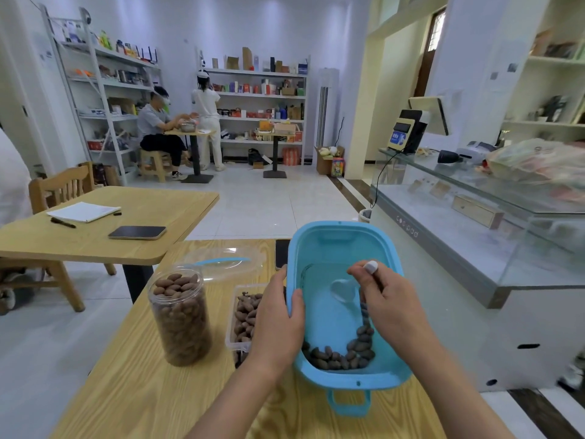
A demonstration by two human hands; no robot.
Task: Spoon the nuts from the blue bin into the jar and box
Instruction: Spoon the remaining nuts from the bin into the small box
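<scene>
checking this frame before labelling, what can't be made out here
Head view only:
- Box: its right part is hidden behind the left hand, so its fill level is unclear.
- Spoon: bowl blurred; handle hidden in the right hand.
- Blue bin: the right hand covers some nuts.

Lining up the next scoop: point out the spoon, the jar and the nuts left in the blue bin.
spoon point(343, 288), head view, on the pale translucent bowl inside the bin.
jar point(182, 318), head view, on its clear wall, filled with nuts.
nuts point(345, 356), head view, on the pile at the bin's near end.
</scene>
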